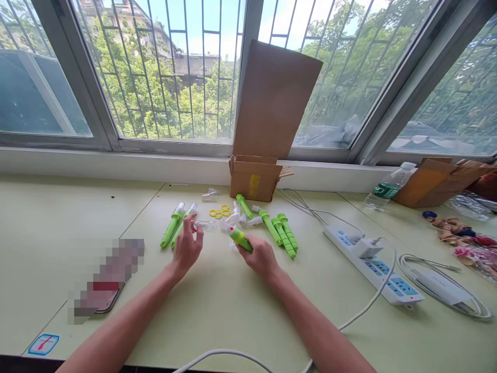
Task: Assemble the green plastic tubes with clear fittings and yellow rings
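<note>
My left hand pinches a clear plastic cap by its end, holding it level above the table. My right hand grips a green tube with a yellow ring and a white tip that points toward the cap. The two parts are close but apart. Two finished green tubes lie just left of my left hand. Several more green tubes lie right of my right hand. Yellow rings and clear caps are scattered behind.
A small open cardboard box stands at the window sill with a cardboard sheet leaning behind it. A white power strip with cables lies on the right. A phone lies front left. A water bottle and another box sit far right.
</note>
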A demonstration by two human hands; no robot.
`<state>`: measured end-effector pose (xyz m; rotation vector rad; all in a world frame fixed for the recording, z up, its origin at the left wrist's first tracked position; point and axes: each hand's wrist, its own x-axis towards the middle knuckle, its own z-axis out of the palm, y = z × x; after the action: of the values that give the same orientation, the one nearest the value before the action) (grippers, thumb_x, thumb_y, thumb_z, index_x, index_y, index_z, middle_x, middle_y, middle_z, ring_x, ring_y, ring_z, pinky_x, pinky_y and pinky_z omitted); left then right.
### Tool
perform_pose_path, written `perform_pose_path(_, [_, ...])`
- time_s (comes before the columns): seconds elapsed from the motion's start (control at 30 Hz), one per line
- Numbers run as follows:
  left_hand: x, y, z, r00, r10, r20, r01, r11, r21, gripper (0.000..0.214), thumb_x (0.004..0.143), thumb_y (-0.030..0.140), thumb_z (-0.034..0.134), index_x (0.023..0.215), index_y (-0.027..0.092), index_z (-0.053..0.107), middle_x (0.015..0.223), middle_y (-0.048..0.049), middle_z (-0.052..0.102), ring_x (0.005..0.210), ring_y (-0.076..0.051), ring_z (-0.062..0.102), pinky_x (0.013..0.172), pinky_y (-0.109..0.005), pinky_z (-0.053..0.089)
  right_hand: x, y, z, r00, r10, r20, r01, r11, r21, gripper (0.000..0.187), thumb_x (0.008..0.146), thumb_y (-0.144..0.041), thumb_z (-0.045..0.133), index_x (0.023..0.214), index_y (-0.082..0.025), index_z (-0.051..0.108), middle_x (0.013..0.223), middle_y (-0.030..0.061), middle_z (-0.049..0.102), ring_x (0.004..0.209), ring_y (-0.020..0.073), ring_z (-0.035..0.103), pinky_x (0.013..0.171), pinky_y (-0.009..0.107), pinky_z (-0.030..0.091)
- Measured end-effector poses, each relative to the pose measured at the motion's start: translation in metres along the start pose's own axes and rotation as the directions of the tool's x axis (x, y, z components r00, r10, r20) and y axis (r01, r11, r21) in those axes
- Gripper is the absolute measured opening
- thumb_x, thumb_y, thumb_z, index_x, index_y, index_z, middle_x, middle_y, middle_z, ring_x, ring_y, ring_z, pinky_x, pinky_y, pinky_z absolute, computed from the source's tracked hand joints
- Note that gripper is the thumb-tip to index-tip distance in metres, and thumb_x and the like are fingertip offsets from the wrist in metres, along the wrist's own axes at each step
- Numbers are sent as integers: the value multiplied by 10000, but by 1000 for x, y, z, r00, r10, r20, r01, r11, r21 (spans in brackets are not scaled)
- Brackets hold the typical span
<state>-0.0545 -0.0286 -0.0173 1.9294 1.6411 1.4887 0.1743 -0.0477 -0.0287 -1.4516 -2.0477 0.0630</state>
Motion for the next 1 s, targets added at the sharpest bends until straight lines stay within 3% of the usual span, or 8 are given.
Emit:
perform_pose_path(0.13, [5,1,-1,988,-151,-34,131,933,-336,299,903,349,379,1149,210,477,912,-48,599,703,-156,608,684,-327,514,0,0,0,1000,-7,-3,7,1000,-4,197,838,-347,542,902,-184,631,733,44,664,626,166,565,542,243,291])
perform_pose_path(0.3, [11,2,-2,939,-343,20,266,687,-676,263,837,334,427,973,171,582,877,-47,573,674,-134,576,620,-305,539,0,1,2,1000,-29,-7,29,999,-22,185,836,-346,544,874,-183,624,714,41,653,618,158,557,533,240,276])
perform_pose_path(0.43, [13,3,-3,874,-449,184,403,460,-791,259,780,319,476,952,156,580,775,-34,585,653,-139,577,589,-304,542,0,1,2,999,-33,-2,33,998,-54,186,833,-351,543,807,-179,609,684,36,638,597,152,542,527,242,267])
perform_pose_path(0.53, [13,4,-3,835,-472,282,478,371,-796,271,757,315,491,954,150,576,737,-26,592,593,-124,572,562,-287,531,-1,0,1,999,-38,10,39,998,-57,185,838,-348,535,815,-179,607,691,36,640,601,154,544,530,244,268])
perform_pose_path(0.63, [13,5,-4,834,-465,296,488,372,-790,281,763,326,489,966,150,569,713,-17,588,554,-117,569,551,-282,526,-1,-1,0,999,-44,20,45,997,-54,184,841,-346,529,833,-181,610,705,35,646,608,156,548,534,246,273])
perform_pose_path(0.8, [11,6,-4,878,-402,260,442,471,-763,290,808,375,490,980,157,571,683,1,566,549,-111,564,541,-271,519,-1,-3,0,998,-56,35,58,996,-68,182,841,-342,531,810,-180,605,701,34,649,604,154,549,544,246,283])
perform_pose_path(0.9, [9,9,-4,912,-323,253,401,569,-718,321,826,412,506,1005,154,574,668,3,563,559,-115,564,541,-270,521,-1,-5,-1,997,-62,43,66,995,-74,169,843,-328,531,804,-181,604,717,34,660,616,153,557,560,243,295])
perform_pose_path(1.0, [4,13,-3,934,-154,323,331,712,-619,332,838,431,525,1023,162,585,672,1,577,581,-123,580,579,-276,523,-2,-6,-2,994,-82,72,87,993,-75,151,844,-311,534,811,-186,613,755,34,675,644,154,573,573,239,305])
